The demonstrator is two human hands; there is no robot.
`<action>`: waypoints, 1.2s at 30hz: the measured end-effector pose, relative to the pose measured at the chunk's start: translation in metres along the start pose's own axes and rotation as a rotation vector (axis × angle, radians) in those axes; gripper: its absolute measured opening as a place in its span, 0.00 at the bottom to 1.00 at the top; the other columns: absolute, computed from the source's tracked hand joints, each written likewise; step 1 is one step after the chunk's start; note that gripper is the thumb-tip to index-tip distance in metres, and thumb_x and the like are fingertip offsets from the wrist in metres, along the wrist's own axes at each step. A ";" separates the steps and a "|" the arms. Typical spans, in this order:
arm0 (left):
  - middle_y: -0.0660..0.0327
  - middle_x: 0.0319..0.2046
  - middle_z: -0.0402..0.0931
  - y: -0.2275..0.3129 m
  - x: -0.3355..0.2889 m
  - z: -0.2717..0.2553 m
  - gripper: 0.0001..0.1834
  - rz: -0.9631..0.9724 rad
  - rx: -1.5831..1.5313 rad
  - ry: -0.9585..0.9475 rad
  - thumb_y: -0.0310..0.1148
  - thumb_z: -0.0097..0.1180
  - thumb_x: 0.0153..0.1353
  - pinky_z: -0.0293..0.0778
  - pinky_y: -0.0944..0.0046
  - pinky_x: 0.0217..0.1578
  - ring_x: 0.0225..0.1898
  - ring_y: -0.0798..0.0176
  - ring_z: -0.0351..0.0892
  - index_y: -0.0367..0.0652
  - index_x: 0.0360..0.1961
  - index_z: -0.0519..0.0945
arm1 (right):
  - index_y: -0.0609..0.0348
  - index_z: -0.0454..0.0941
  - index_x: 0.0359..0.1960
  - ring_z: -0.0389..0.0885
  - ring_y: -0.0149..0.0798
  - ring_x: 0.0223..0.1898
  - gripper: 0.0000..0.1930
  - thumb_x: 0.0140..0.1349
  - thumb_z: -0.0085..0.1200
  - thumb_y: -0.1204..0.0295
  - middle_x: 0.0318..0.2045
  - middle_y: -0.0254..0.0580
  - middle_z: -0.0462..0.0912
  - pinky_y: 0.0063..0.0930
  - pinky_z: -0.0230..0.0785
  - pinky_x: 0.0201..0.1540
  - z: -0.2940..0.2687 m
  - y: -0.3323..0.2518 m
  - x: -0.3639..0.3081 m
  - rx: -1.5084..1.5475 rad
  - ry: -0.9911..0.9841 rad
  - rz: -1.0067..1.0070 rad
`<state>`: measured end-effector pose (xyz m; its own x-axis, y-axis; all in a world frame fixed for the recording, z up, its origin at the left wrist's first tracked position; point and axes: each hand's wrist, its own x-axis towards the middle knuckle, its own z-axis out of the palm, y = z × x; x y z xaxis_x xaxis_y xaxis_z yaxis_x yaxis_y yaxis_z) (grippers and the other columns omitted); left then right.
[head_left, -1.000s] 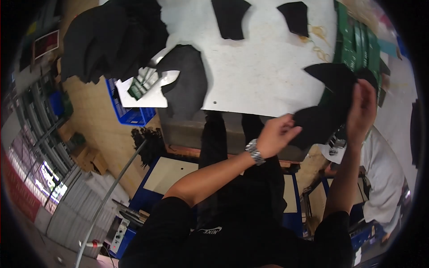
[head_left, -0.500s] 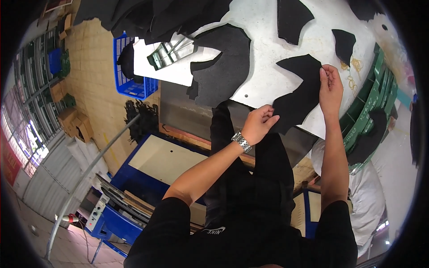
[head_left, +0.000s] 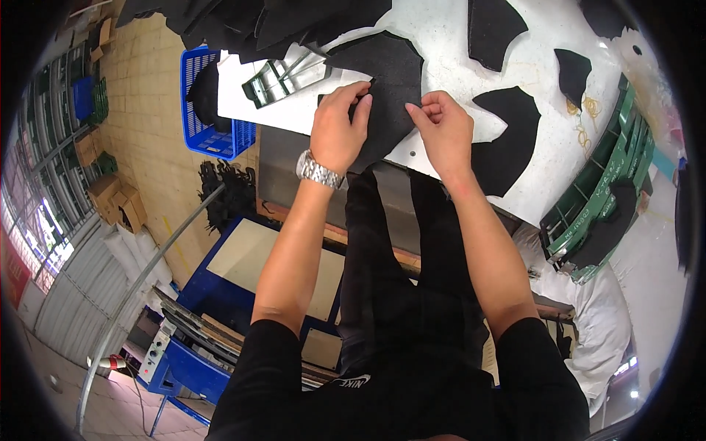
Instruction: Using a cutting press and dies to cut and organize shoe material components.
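Both hands are over a large black fabric-like sheet [head_left: 393,73] with a curved outline, lying on the white table. My left hand [head_left: 340,132], with a metal watch at the wrist, is at the sheet's left side, thumb and bent fingers apart. At the right edge is my right hand [head_left: 447,136]; its fingers are curled and its thumb, held a little apart from them, reaches over the sheet. Neither hand visibly grips anything. A smaller black curved piece [head_left: 515,158] lies just right of my right hand, partly hidden behind it.
Dark sheets [head_left: 279,26] are heaped at the far left of the white table [head_left: 445,44]. A green-edged frame [head_left: 287,77] lies near a blue basket [head_left: 232,140]. More black pieces [head_left: 496,33] rest farther right, and a green slatted part [head_left: 588,213] stands along the right edge.
Both hands have let go of the smaller curved piece, which now lies flat on the table at right. They have moved left to the large black sheet.
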<state>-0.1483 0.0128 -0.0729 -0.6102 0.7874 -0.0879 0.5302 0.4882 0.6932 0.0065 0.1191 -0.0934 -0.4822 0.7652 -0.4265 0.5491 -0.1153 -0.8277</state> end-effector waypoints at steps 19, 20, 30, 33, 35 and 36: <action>0.48 0.51 0.83 0.065 -0.033 -0.028 0.19 0.007 -0.278 -0.186 0.34 0.63 0.66 0.75 0.56 0.56 0.54 0.47 0.84 0.37 0.56 0.81 | 0.58 0.66 0.32 0.65 0.21 0.31 0.13 0.61 0.62 0.81 0.34 0.32 0.70 0.16 0.58 0.30 -0.087 -0.046 -0.072 0.406 0.010 -0.274; 0.48 0.58 0.80 0.075 -0.040 -0.023 0.30 0.020 -0.488 -0.296 0.43 0.65 0.67 0.72 0.57 0.61 0.61 0.49 0.80 0.36 0.64 0.75 | 0.59 0.69 0.32 0.74 0.31 0.32 0.12 0.57 0.63 0.80 0.38 0.40 0.75 0.22 0.67 0.33 -0.094 -0.049 -0.078 0.292 -0.021 -0.172; 0.43 0.74 0.59 0.161 -0.070 0.042 0.65 -0.447 -1.505 -0.624 0.84 0.32 0.59 0.58 0.50 0.73 0.73 0.48 0.63 0.40 0.80 0.46 | 0.61 0.77 0.56 0.78 0.55 0.53 0.34 0.50 0.76 0.57 0.58 0.50 0.77 0.44 0.72 0.58 -0.149 -0.048 -0.111 -0.144 0.016 -0.307; 0.45 0.73 0.61 0.169 -0.063 0.058 0.55 -0.399 -1.231 -0.769 0.75 0.34 0.68 0.60 0.51 0.72 0.72 0.49 0.64 0.36 0.77 0.52 | 0.62 0.80 0.53 0.78 0.53 0.50 0.32 0.53 0.73 0.52 0.51 0.48 0.80 0.43 0.73 0.52 -0.182 -0.037 -0.115 -0.121 0.044 -0.467; 0.47 0.72 0.63 0.178 -0.056 0.072 0.48 -0.549 -1.378 -0.805 0.69 0.34 0.73 0.63 0.51 0.71 0.71 0.51 0.66 0.35 0.75 0.57 | 0.63 0.81 0.52 0.79 0.52 0.50 0.31 0.53 0.73 0.53 0.50 0.48 0.81 0.42 0.73 0.52 -0.200 -0.029 -0.122 -0.119 0.110 -0.465; 0.48 0.72 0.63 0.184 -0.055 0.078 0.47 -0.618 -1.450 -0.812 0.69 0.33 0.73 0.64 0.51 0.70 0.71 0.51 0.67 0.35 0.74 0.58 | 0.63 0.82 0.50 0.79 0.52 0.50 0.29 0.54 0.72 0.54 0.50 0.48 0.81 0.41 0.73 0.51 -0.208 -0.025 -0.126 -0.128 0.162 -0.464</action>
<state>0.0284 0.0886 0.0040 0.1560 0.8247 -0.5436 -0.8146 0.4187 0.4014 0.1953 0.1573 0.0567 -0.5887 0.8070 0.0464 0.3862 0.3312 -0.8609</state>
